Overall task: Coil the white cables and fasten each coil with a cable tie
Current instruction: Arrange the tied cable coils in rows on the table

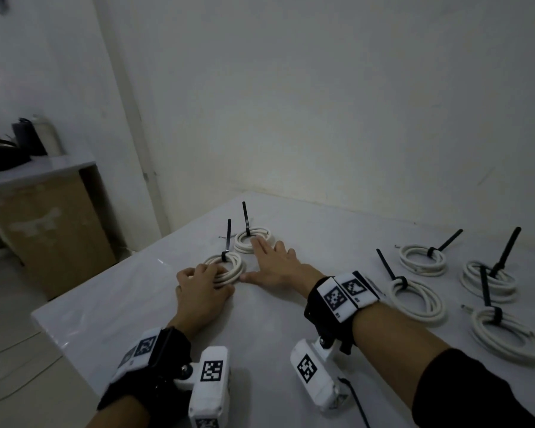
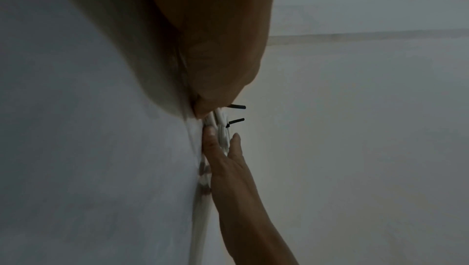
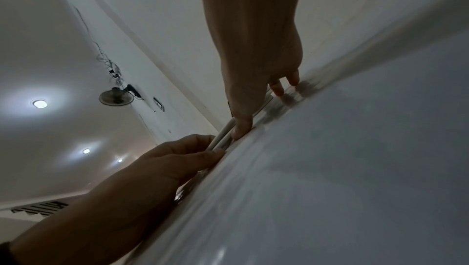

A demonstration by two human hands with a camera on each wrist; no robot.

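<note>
Two white cable coils lie at the far left of the white table (image 1: 130, 307), each bound by an upright black cable tie. My left hand (image 1: 207, 271) curls its fingers over the near coil (image 1: 233, 267) and pinches its strands, as the right wrist view shows with the left hand (image 3: 177, 157) on the coil (image 3: 223, 136). My right hand (image 1: 257, 262) lies flat with straight fingers. Its index tip touches the far coil (image 1: 244, 246) and its thumb touches the near one. The near tie (image 1: 228, 239) and far tie (image 1: 245, 217) stand free.
Several more tied white coils lie on the table's right side, among them one (image 1: 422, 260) at the back and one (image 1: 507, 338) in front. The table's left edge drops off beside my left wrist. A side counter (image 1: 37, 171) with dark items stands at the left wall.
</note>
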